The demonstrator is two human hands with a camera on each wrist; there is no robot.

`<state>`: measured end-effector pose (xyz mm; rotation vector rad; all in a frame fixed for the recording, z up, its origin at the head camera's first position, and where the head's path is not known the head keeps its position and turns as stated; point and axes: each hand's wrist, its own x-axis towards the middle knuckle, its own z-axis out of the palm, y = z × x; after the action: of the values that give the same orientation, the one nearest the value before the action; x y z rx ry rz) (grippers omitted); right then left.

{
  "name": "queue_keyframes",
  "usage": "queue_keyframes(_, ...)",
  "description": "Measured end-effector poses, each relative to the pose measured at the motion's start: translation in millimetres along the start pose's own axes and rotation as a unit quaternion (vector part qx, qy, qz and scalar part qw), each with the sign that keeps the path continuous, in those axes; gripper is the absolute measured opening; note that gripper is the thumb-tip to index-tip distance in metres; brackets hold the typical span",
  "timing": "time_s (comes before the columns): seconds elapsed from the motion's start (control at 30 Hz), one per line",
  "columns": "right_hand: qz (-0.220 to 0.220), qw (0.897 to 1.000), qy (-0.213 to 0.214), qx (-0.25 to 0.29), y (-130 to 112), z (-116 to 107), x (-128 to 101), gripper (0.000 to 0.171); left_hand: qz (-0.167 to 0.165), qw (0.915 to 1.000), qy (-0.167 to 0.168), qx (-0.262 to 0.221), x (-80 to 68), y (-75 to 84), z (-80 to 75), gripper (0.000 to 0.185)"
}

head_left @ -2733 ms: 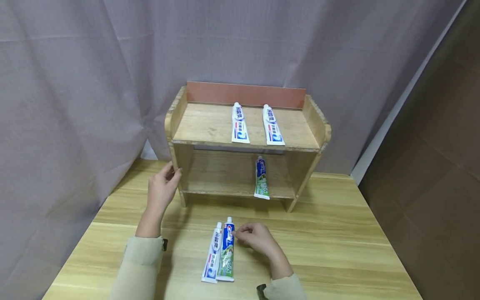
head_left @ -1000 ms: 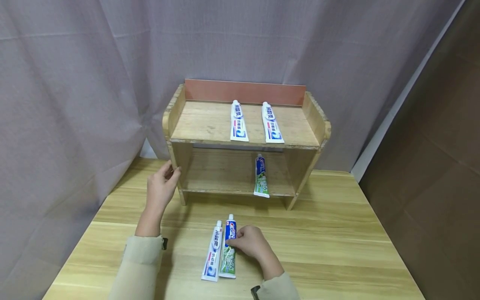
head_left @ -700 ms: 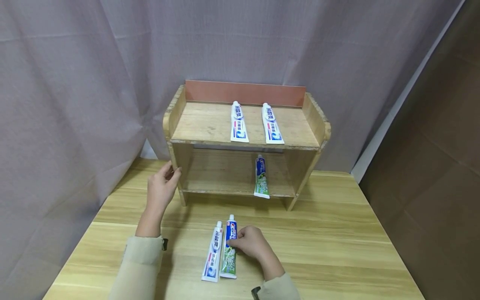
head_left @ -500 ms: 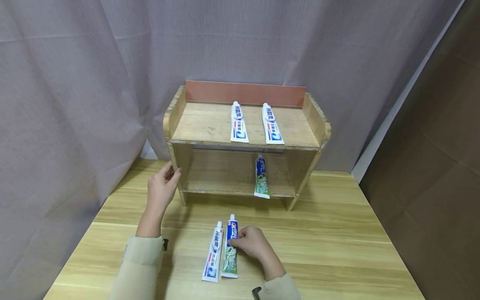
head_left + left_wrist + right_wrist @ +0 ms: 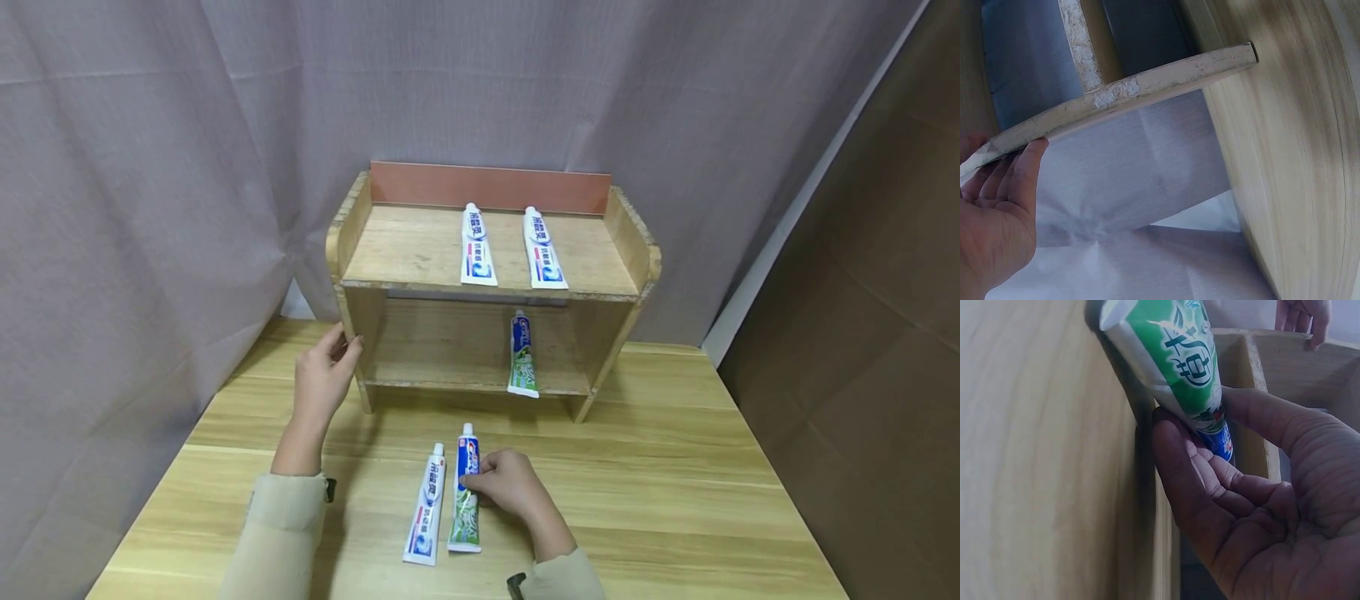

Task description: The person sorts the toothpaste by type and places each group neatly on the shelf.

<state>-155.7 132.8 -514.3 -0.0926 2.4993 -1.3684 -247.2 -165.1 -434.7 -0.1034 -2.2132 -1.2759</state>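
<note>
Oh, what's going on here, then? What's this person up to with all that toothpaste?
A person's right hand pinches a blue-and-green toothpaste tube, while the left hand grips the side of a small wooden shelf. A white tube lies on the table, just apart from the held one. On the shelf, two white tubes lie on the upper board and a matching blue-and-green tube on the lower.

The desk (image 5: 697,500) bears a far rack (image 5: 442,342), two tubes (image 5: 478,250) on top, one tube (image 5: 522,358) lower right, two near tubes (image 5: 426,512) before it
</note>
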Motion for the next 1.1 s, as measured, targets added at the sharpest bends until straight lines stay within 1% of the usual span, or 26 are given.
queue_keyframes(0.23,-0.008,1.0,-0.001,0.018,-2.1,-1.1,-1.3,0.025,0.002,1.0,0.0,0.004,0.0,-0.2,-0.5,0.029)
queue_keyframes(0.67,0.002,1.0,-0.004,0.029,-3.6,-2.9,-1.6,0.024,0.001,1.0,-0.001,0.003,-0.3,2.1,-0.7,0.029)
queue_keyframes(0.93,-0.016,0.999,-0.001,0.044,-3.7,-3.2,-1.3,0.024,-0.004,0.9999,0.001,0.01,0.1,-0.2,0.6,0.029)
queue_keyframes(1.1,-0.022,0.999,0.0,0.038,-4.6,-4.1,-1.4,0.024,-0.004,1.0,0.0,0.008,0.2,-0.1,0.2,0.03)
